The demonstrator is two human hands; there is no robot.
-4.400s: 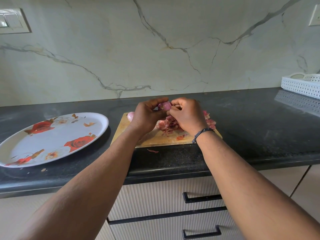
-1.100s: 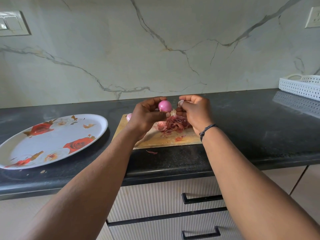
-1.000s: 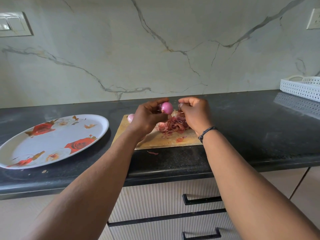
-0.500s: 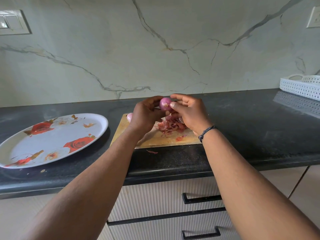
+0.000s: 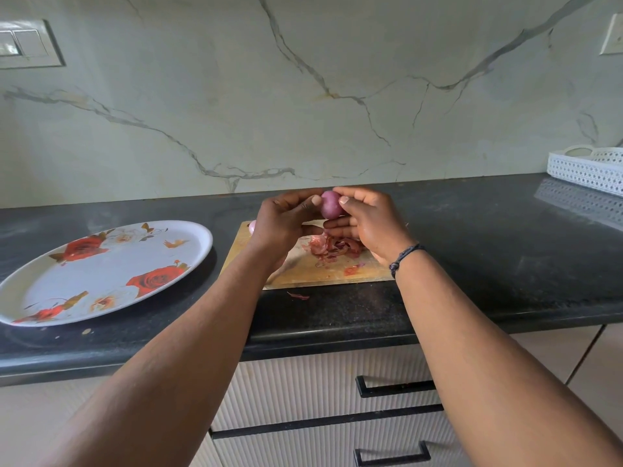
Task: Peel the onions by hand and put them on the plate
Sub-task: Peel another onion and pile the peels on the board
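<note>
1. Holding a small pink-purple onion (image 5: pixel 330 204) at centre frame, you keep it raised above the wooden cutting board (image 5: pixel 303 271), not touching it.
2. Your left hand (image 5: pixel 283 224) curls around the onion's left side, thumb tip pressed against it.
3. Your right hand (image 5: pixel 367 220) meets it from the right, thumb tip on its upper right and the other fingers curled beneath it, so both hands pinch the same onion between them.
4. You have a heap of reddish onion skins (image 5: pixel 332 247) lying on the board just below your hands, with a loose scrap (image 5: pixel 350 270) nearer the board's front edge.
5. You can see a second pale pink onion (image 5: pixel 252 227) at the board's far left corner, mostly hidden behind your left wrist.
6. You have one stray skin flake (image 5: pixel 298 295) on the black countertop (image 5: pixel 488 251) just in front of the board.
7. Your oval plate with red roses (image 5: pixel 101 271) sits at the left of the frame, near the board but apart from it, with no onion on it.
8. You have a white perforated basket (image 5: pixel 586 166) at the right edge, against the marble wall.
</note>
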